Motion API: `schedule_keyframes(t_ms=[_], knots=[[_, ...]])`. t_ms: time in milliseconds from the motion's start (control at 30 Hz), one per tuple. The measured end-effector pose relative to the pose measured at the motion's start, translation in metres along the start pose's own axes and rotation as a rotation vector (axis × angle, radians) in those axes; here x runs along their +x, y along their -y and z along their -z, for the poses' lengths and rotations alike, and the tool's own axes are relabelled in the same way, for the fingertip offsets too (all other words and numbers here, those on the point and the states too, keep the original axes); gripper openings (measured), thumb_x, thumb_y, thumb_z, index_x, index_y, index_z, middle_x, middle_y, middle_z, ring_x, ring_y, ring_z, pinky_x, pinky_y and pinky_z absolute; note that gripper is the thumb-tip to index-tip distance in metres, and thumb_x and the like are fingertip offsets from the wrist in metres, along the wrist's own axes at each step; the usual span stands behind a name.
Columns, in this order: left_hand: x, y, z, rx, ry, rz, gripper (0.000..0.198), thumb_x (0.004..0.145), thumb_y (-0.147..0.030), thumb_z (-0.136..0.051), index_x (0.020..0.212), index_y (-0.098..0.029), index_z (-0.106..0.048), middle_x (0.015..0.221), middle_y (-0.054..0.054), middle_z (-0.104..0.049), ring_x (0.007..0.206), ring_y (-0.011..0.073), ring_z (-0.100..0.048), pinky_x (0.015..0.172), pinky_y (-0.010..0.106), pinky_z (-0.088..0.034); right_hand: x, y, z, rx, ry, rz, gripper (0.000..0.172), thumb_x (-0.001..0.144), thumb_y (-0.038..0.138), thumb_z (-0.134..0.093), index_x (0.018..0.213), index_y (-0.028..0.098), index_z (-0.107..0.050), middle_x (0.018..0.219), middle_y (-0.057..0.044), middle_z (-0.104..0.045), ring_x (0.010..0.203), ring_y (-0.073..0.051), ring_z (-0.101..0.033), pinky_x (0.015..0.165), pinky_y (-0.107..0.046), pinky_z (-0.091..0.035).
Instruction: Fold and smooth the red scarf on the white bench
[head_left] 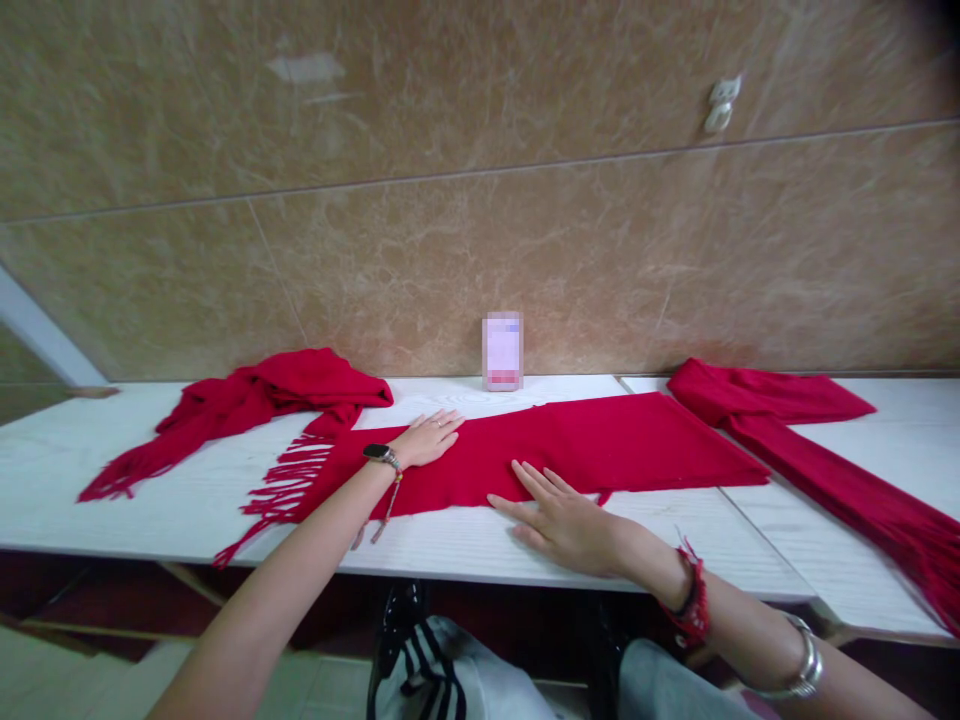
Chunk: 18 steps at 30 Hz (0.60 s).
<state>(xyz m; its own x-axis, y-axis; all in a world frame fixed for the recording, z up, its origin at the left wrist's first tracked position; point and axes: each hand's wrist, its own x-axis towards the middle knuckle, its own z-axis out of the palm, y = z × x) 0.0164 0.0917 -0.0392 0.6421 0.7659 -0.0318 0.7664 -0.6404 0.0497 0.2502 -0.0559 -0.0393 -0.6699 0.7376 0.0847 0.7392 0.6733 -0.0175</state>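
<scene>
A red fringed scarf (600, 445) lies spread flat and folded into a wide strip across the white table, its tassels at the left end. My left hand (429, 438) rests flat on the scarf's far edge left of the middle, fingers stretched to the right. My right hand (555, 515) is by the near edge with fingers spread, the fingertips over the cloth and the palm above the bare table. Neither hand grips anything.
A second red scarf (270, 390) lies crumpled at the left, and another red scarf (817, 460) lies bent at the right. A phone (502, 352) stands against the tiled wall (450, 250). The white table (660, 530) has a seam at the right.
</scene>
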Motion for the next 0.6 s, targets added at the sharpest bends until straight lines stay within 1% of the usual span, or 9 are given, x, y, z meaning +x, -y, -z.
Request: schedule_keyframes(t_ms=[33,67,133,200,267,300,367,500,600], knots=[[0.001,-0.002,0.0,0.0,-0.031,0.0,0.045,0.092,-0.029,-0.025,0.137,-0.024,-0.025,0.145,0.005,-0.018,0.133,0.0205,-0.01,0.105,0.046,-0.011,0.0,0.0,0.0,0.0,0.004,-0.002,0.046,0.089,0.031,-0.04,0.134,0.028,-0.033,0.142,-0.017,-0.025,0.128,-0.033,-0.021,0.098,-0.053,-0.029],[0.002,-0.008,0.0,-0.013,-0.06,-0.038,0.045,0.092,-0.028,-0.025,0.137,-0.024,-0.025,0.146,0.004,-0.016,0.134,0.0199,-0.008,0.106,0.045,-0.01,0.0,0.0,0.0,0.0,0.007,-0.003,0.046,0.089,0.032,-0.039,0.134,0.028,-0.033,0.142,-0.017,-0.025,0.128,-0.033,-0.02,0.098,-0.053,-0.029],[0.004,-0.026,0.001,-0.071,-0.082,-0.198,0.044,0.093,-0.028,-0.024,0.137,-0.027,-0.025,0.147,0.0,-0.013,0.134,0.017,-0.005,0.107,0.039,-0.01,0.001,0.0,0.0,0.004,0.007,-0.003,0.046,0.089,0.033,-0.038,0.134,0.027,-0.033,0.141,-0.017,-0.026,0.128,-0.033,-0.02,0.098,-0.053,-0.028],[0.006,-0.045,0.003,-0.138,-0.02,-0.35,0.042,0.094,-0.029,-0.023,0.135,-0.032,-0.028,0.146,-0.005,-0.015,0.134,0.0151,-0.008,0.107,0.036,-0.011,0.001,0.001,0.001,0.013,0.002,-0.007,0.046,0.089,0.033,-0.038,0.134,0.025,-0.033,0.141,-0.017,-0.027,0.129,-0.033,-0.021,0.099,-0.053,-0.027],[0.011,-0.057,0.003,-0.173,0.062,-0.413,0.041,0.094,-0.031,-0.02,0.133,-0.033,-0.03,0.145,-0.006,-0.02,0.133,0.015,-0.012,0.107,0.037,-0.012,0.001,0.003,0.001,0.018,0.005,-0.017,0.046,0.089,0.033,-0.039,0.134,0.025,-0.033,0.14,-0.018,-0.028,0.128,-0.032,-0.021,0.099,-0.053,-0.027],[0.015,-0.058,0.003,-0.174,0.082,-0.408,0.041,0.094,-0.032,-0.019,0.133,-0.034,-0.031,0.144,-0.006,-0.022,0.133,0.0154,-0.013,0.107,0.039,-0.012,0.001,0.004,0.002,0.019,0.009,-0.021,0.046,0.089,0.032,-0.039,0.134,0.025,-0.033,0.14,-0.018,-0.028,0.128,-0.032,-0.021,0.099,-0.052,-0.027],[0.022,-0.051,0.001,-0.148,0.074,-0.354,0.041,0.094,-0.033,-0.02,0.134,-0.033,-0.029,0.144,-0.004,-0.023,0.132,0.0165,-0.015,0.106,0.041,-0.012,0.0,0.005,0.003,0.023,0.008,-0.022,0.046,0.09,0.032,-0.038,0.134,0.025,-0.033,0.14,-0.018,-0.027,0.129,-0.032,-0.021,0.099,-0.052,-0.027],[0.035,-0.022,-0.009,-0.061,-0.02,-0.187,0.043,0.092,-0.036,-0.026,0.135,-0.027,-0.029,0.144,0.001,-0.024,0.132,0.0183,-0.017,0.105,0.041,-0.015,-0.002,0.005,0.004,0.035,-0.026,-0.014,0.045,0.091,0.033,-0.035,0.135,0.025,-0.032,0.141,-0.018,-0.025,0.129,-0.031,-0.019,0.099,-0.052,-0.027],[0.036,-0.015,-0.01,-0.03,-0.096,-0.104,0.044,0.092,-0.031,-0.027,0.135,-0.022,-0.029,0.143,0.005,-0.025,0.132,0.0183,-0.016,0.106,0.041,-0.016,-0.003,0.005,0.003,0.034,-0.039,-0.017,0.044,0.09,0.032,-0.036,0.134,0.025,-0.034,0.141,-0.017,-0.025,0.129,-0.031,-0.02,0.099,-0.052,-0.027]])
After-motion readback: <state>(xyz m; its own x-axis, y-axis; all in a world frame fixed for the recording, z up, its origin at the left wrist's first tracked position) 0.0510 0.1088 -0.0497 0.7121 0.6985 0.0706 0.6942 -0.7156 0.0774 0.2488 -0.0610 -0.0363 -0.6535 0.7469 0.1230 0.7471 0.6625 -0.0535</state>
